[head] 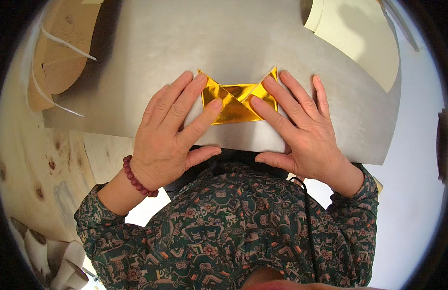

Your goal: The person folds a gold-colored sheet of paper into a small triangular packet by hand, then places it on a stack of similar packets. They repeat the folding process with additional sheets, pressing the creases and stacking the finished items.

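Observation:
A sheet of shiny gold foil paper (235, 111) lies folded on the metal work surface in front of me. Two upper corners stick up as points, and the folded flaps meet in a V at the middle. My left hand (173, 116) rests flat on its left side, index fingertip near the left point and another fingertip on the lower flap. On the right side, my right hand (303, 119) presses down with two fingertips, the remaining fingers spread on the metal. Both thumbs sit lower, near the table's front edge. Fingertips cover parts of the paper's sides.
The grey metal sheet (209, 40) has its edge close to my body. Brown paper (69, 69) with a white cord (69, 45) lies at upper left. Cream paper (361, 40) lies at upper right. Knotty wood (39, 163) shows at left, with a grey crumpled thing (53, 257) below.

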`<state>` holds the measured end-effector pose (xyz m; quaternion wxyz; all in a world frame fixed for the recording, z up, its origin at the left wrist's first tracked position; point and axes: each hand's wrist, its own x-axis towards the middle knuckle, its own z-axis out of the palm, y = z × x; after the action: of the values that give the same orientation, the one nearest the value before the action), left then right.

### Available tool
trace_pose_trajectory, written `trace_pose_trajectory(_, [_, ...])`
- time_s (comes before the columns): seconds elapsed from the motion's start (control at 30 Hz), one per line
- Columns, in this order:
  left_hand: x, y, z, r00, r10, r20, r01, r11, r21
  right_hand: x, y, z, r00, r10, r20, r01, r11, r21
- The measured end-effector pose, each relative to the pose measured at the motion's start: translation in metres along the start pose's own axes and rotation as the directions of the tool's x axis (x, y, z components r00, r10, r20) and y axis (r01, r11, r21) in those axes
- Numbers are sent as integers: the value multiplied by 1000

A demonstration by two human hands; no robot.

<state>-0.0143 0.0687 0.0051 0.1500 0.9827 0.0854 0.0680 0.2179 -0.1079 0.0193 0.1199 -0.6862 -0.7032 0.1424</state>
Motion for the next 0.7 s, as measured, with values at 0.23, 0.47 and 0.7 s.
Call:
trace_pose_trajectory(0.23, [0, 3, 0, 995, -82, -65, 77, 995, -70, 1, 0, 1, 1000, -2, 0, 2, 1000, 5])
trace_pose_trajectory(0.47, [-1, -4, -4, 999, 37, -13, -36, 998, 49, 0, 2, 1, 1000, -9, 1, 9, 1000, -27])
trace_pose_trajectory(0.7, [-1, 4, 0, 995, -70, -69, 69, 997, -26, 0, 2, 1, 999, -18, -28, 18, 1000, -6])
